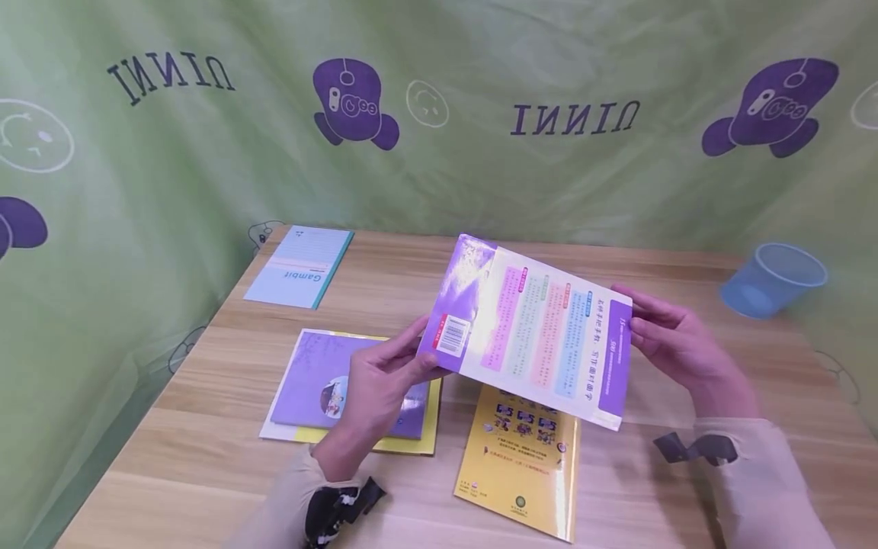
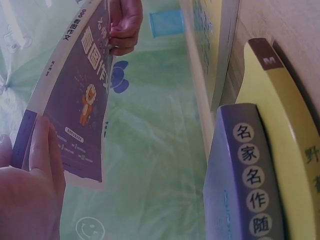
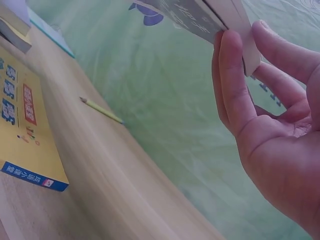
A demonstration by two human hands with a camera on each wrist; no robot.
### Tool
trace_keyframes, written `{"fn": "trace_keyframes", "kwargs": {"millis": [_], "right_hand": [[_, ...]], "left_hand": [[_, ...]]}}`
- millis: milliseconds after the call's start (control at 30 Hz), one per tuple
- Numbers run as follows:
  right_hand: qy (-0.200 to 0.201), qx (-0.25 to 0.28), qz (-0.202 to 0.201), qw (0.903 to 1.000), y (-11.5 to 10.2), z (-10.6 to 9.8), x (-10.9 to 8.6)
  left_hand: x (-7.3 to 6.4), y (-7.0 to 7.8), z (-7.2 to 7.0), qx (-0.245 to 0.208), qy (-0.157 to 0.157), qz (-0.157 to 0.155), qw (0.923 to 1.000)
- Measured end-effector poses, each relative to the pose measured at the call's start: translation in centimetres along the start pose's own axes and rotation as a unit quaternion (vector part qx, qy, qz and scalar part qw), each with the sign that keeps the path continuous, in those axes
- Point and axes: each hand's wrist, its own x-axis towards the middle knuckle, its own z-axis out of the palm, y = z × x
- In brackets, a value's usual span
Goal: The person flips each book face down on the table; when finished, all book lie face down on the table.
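A purple-and-white book is held tilted above the table, its printed back cover and barcode showing in the head view. My left hand pinches its left end, thumb on top. At its right end my right hand grips the edge between thumb and fingers. In the left wrist view its purple front cover carries a small orange animal figure. Partly beneath the held book lies a yellow book. Under my left forearm are a purple book and a yellow book, stacked.
A light blue notepad marked "Gambit" lies at the table's far left. A translucent blue cup stands at the far right. The right wrist view shows a yellow-green pencil near the table edge. Green printed fabric hangs behind.
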Motion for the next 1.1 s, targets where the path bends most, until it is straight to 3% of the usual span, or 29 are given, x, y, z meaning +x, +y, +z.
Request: {"fn": "trace_keyframes", "kwargs": {"millis": [333, 700, 1100], "right_hand": [[-0.008, 0.022, 0.003, 0.9997, 0.0, 0.3, 0.1], [0.008, 0.001, 0.014, 0.9999, 0.0, 1.0, 0.3], [-0.016, 0.006, 0.039, 0.9991, 0.8, 1.5, 1.4]], "left_hand": [[-0.1, 0.3, -0.3, -0.009, 0.011, -0.013, 0.9998], [-0.4, 0.5, -0.7, -0.011, 0.019, -0.023, 0.9995], [-1.3, 0.6, -2.2, -0.008, 0.042, -0.038, 0.9984]]}}
